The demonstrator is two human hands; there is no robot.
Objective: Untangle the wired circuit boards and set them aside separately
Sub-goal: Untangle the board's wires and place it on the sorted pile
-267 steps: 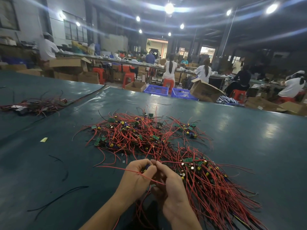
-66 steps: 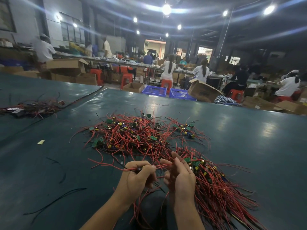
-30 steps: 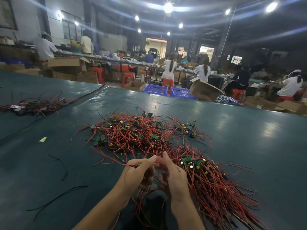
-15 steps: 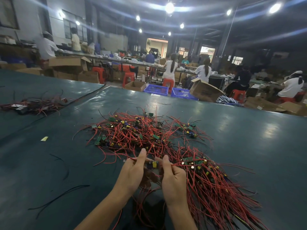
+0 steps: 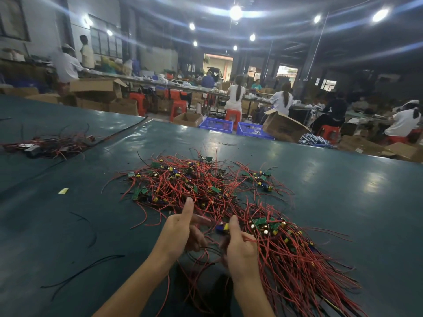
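A tangled heap of red-wired green circuit boards (image 5: 194, 184) lies mid-table on the dark green surface (image 5: 343, 202). A second mass of boards with long red wires (image 5: 297, 259) fans out toward the near right. My left hand (image 5: 180, 232) and my right hand (image 5: 240, 248) are close together at the near edge of the heap, thumbs raised and fingers curled around red wires. A small board with blue and yellow parts (image 5: 222, 227) sits between the two thumbs, by my right thumb. What my palms hold underneath is hidden.
Another small pile of wired parts (image 5: 50, 145) lies far left. Loose black wires (image 5: 87, 271) and a yellow scrap (image 5: 63, 191) lie near left. Beyond the table's far edge stand cardboard boxes (image 5: 283, 129), blue crates (image 5: 215, 123) and seated workers.
My hands have drawn slightly apart, the left shifting left with its thumb raised. The small blue and yellow board now shows between them.
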